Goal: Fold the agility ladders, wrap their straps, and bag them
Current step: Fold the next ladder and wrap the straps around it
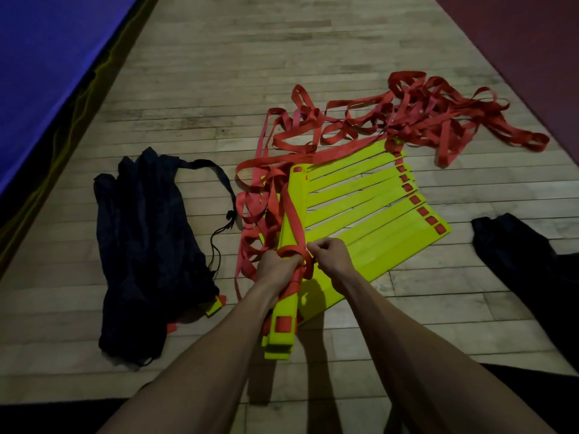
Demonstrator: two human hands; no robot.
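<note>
Your left hand [275, 264] grips the stacked bundle of yellow-green plastic ladder rungs [293, 214], fingers curled round it on the wooden plank floor [203, 89]. Your right hand [329, 253] pinches the red webbing strap [308, 261] wound about the bundle. At 2 o'clock from the bundle, the fanned yellow-green rungs of a second ladder [369, 211] lie flat, with its loose tangle of red straps [423, 117] beyond. At 9 o'clock, a dark drawstring fabric bag [144, 245] lies on the floor.
</note>
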